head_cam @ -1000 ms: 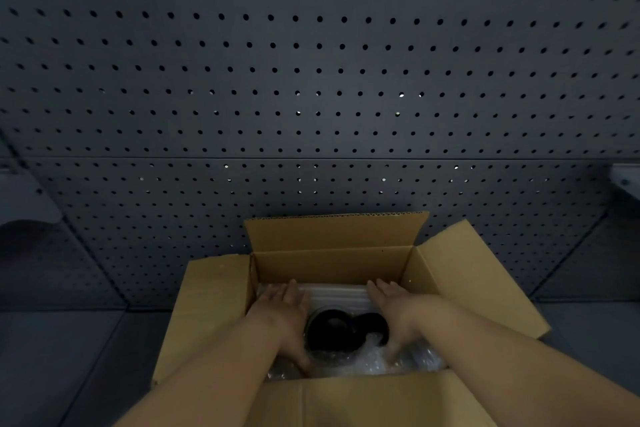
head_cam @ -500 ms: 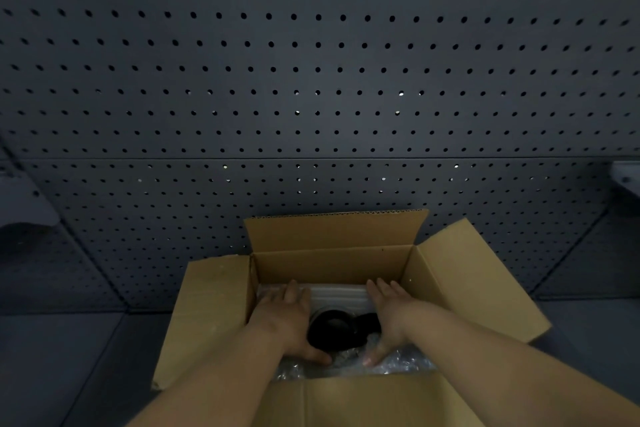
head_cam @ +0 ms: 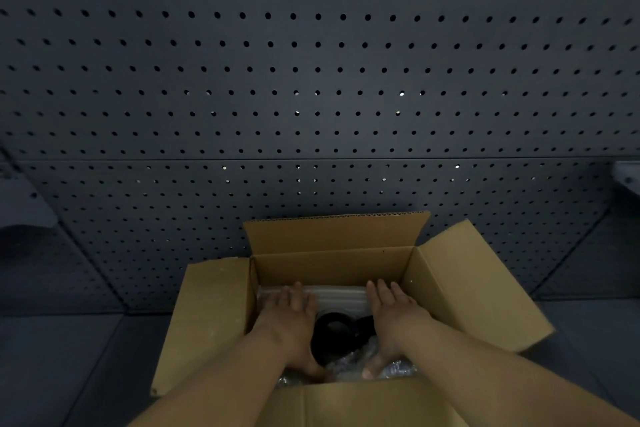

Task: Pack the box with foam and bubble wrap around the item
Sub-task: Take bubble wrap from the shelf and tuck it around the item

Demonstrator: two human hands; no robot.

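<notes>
- Head view, lower centre of the frame: open cardboard box [head_cam: 332, 267], all four flaps folded outward; the near flap fills the bottom edge.
- Behind and above it, a dark pegboard wall [head_cam: 311, 80] takes up most of the frame. Dim light throughout.
- Item [head_cam: 334, 334]: a black, rounded object, low in the middle of the box. Exact kind not readable in this light.
- White foam [head_cam: 341, 296] lies along the far inner wall, just above the item in the frame.
- Bubble wrap [head_cam: 360, 359] is bunched below the item, against the near wall; some shows at the lower right inside corner too.
- Left hand [head_cam: 289, 319]: inside the box, left of the item, fingers straight and pointing toward the far wall, thumb down near the wrap. Flat and relaxed, gripping nothing visible.
- Right hand [head_cam: 394, 319]: inside the box, right of the item, fingers extended the same way, thumb tip touching the wrap. Also flat, nothing held.
- Both hands flank the item closely; whether the palms press padding beneath them cannot be told, since they cover it.
- Progress, as a judgement: well along. Item is seated, foam at the far side, wrap at the near side.
- Apparently left: the item's top is bare, so a covering layer seems due; side fill is unconfirmed; flaps not yet closed.
</notes>
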